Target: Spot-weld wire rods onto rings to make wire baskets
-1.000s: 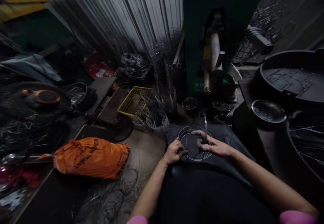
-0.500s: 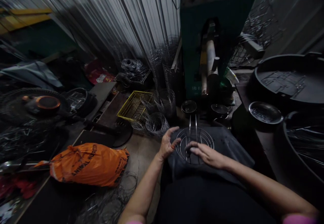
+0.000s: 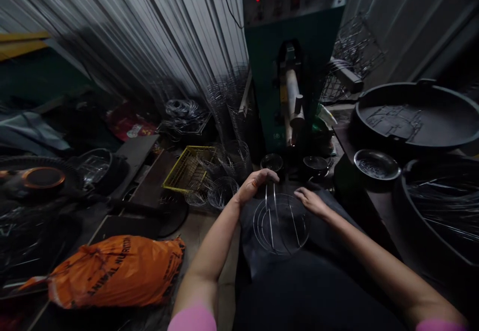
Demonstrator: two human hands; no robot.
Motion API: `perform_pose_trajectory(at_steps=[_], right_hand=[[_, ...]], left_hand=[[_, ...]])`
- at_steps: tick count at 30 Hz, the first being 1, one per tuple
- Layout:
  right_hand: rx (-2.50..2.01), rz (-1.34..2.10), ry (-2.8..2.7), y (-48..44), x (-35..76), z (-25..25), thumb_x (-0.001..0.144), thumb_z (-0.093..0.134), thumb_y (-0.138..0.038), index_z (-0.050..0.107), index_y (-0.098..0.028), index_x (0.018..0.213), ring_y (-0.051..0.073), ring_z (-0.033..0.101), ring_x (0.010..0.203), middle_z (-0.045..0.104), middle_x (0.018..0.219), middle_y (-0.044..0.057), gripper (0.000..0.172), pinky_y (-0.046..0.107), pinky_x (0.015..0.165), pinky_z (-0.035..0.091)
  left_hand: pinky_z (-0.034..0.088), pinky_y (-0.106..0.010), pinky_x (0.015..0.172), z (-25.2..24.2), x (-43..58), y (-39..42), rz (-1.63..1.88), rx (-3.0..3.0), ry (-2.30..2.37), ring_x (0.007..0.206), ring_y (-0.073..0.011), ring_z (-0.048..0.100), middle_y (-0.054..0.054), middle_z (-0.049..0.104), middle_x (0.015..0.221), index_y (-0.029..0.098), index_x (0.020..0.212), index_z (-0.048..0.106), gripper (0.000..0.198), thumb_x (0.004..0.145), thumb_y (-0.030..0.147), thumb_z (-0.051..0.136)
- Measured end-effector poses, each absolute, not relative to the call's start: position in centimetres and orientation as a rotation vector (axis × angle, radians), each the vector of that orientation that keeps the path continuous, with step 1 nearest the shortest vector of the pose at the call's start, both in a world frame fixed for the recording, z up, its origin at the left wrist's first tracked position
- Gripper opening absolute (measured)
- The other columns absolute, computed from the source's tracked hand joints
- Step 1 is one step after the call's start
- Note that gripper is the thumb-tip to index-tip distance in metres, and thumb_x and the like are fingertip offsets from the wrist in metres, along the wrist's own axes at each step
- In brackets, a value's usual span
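A round wire rack of concentric rings and cross wires lies over the dark cloth on my lap. Two parallel bright rods, looking like a long wire handle, run from it toward the machine. The fingers of my left hand are bent over the far end of this handle and appear closed on it; the thumb is partly hidden. To the right, my right hand hovers beside the rack's upper right rim, fingers stretched and holding nothing.
Ahead stands a green machine with a protruding metal arm and a red light. Wire baskets and a yellow crate are on the left, near an orange bag. On the right are large black pans and a small metal bowl.
My left hand has moved forward onto the far end of the handle. My right hand has drawn off the rack to the right. The view has shifted, and the rack is turned slightly.
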State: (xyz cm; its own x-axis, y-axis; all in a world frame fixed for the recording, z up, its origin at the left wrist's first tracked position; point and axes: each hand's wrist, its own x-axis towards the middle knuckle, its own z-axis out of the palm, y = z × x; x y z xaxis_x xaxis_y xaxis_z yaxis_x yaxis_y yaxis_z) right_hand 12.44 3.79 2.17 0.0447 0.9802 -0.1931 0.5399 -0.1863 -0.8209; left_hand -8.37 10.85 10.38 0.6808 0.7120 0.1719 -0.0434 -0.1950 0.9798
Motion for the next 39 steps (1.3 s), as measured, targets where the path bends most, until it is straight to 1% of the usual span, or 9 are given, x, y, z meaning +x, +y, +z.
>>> perform_pose_trajectory(at_steps=[3,6,10,19,27,30,32,36,39], right_hand=[[-1.798,1.076,-1.484,4.1,12.0,-1.5,0.077,0.043,-0.029,0.054,-0.02,0.085,0.019,0.054,0.074,0.059,0.074,0.004,0.015,0.032,0.071,0.041],[-1.77,1.004,-1.47,3.6,11.4,-3.1,0.077,0.041,-0.029,0.053,-0.021,0.087,0.019,0.054,0.077,0.059,0.079,0.005,0.017,0.033,0.074,0.04],[-1.746,1.042,-1.451,3.1,11.4,-3.2,0.076,0.04,-0.031,0.053,-0.02,0.084,0.02,0.054,0.079,0.06,0.082,0.006,0.019,0.034,0.077,0.04],[-1.721,1.057,-1.349,2.5,10.6,-3.5,0.075,0.036,-0.04,0.051,-0.02,0.079,0.021,0.052,0.078,0.057,0.078,0.005,0.026,0.034,0.075,0.039],[-1.707,1.081,-1.346,2.8,10.6,-3.1,0.072,0.038,-0.041,0.052,-0.019,0.074,0.019,0.052,0.075,0.058,0.074,0.004,0.026,0.03,0.072,0.039],[-1.72,1.102,-1.376,3.3,10.7,-2.9,0.071,0.038,-0.041,0.054,-0.019,0.075,0.019,0.053,0.077,0.059,0.077,0.005,0.028,0.029,0.073,0.039],[-1.714,1.111,-1.415,3.7,10.9,-2.9,0.071,0.037,-0.041,0.054,-0.018,0.075,0.019,0.054,0.076,0.06,0.077,0.005,0.029,0.029,0.073,0.04],[-1.683,1.178,-1.467,4.3,11.7,-3.3,0.07,0.038,-0.041,0.056,-0.017,0.074,0.019,0.055,0.076,0.06,0.076,0.005,0.03,0.03,0.073,0.041],[-1.66,1.226,-1.482,4.9,12.3,-3.4,0.07,0.041,-0.04,0.058,-0.016,0.075,0.02,0.056,0.079,0.062,0.078,0.005,0.03,0.032,0.077,0.042]], left_hand=[[0.035,-0.034,0.09,9.2,-7.8,12.2,0.675,1.517,0.529,0.096,-0.0216,0.053,-0.008,0.061,0.093,0.014,0.081,0.061,0.057,0.076,0.062,0.032],[0.039,-0.034,0.086,7.5,-7.2,12.9,0.569,1.394,0.553,0.09,-0.0208,0.056,-0.007,0.063,0.09,0.014,0.087,0.059,0.049,0.074,0.058,0.04],[0.043,-0.033,0.079,5.5,-7.2,12.6,0.587,1.296,0.542,0.082,-0.0199,0.058,-0.008,0.064,0.082,0.014,0.083,0.06,0.05,0.075,0.059,0.039],[0.041,-0.033,0.079,5.0,-7.9,12.5,0.596,1.393,0.603,0.078,-0.0191,0.057,-0.007,0.06,0.068,0.013,0.061,0.058,0.055,0.077,0.06,0.033],[0.041,-0.034,0.079,3.9,-9.0,12.4,0.609,1.331,0.633,0.071,-0.0173,0.055,-0.005,0.056,0.059,0.013,0.055,0.055,0.056,0.076,0.061,0.033],[0.039,-0.032,0.081,4.6,-9.2,12.4,0.621,1.358,0.61,0.078,-0.0182,0.055,-0.006,0.059,0.068,0.011,0.064,0.059,0.053,0.076,0.058,0.038],[0.039,-0.031,0.082,5.3,-9.1,12.4,0.574,1.366,0.579,0.083,-0.0188,0.056,-0.008,0.062,0.078,0.011,0.079,0.063,0.051,0.077,0.056,0.038],[0.036,-0.032,0.088,6.3,-8.9,12.2,0.532,1.375,0.485,0.099,-0.0212,0.052,-0.009,0.061,0.101,0.017,0.111,0.055,0.046,0.075,0.047,0.05],[0.036,-0.029,0.088,6.5,-8.3,12.3,0.556,1.525,0.505,0.1,-0.0194,0.051,-0.007,0.059,0.105,0.019,0.108,0.057,0.04,0.073,0.037,0.057]])
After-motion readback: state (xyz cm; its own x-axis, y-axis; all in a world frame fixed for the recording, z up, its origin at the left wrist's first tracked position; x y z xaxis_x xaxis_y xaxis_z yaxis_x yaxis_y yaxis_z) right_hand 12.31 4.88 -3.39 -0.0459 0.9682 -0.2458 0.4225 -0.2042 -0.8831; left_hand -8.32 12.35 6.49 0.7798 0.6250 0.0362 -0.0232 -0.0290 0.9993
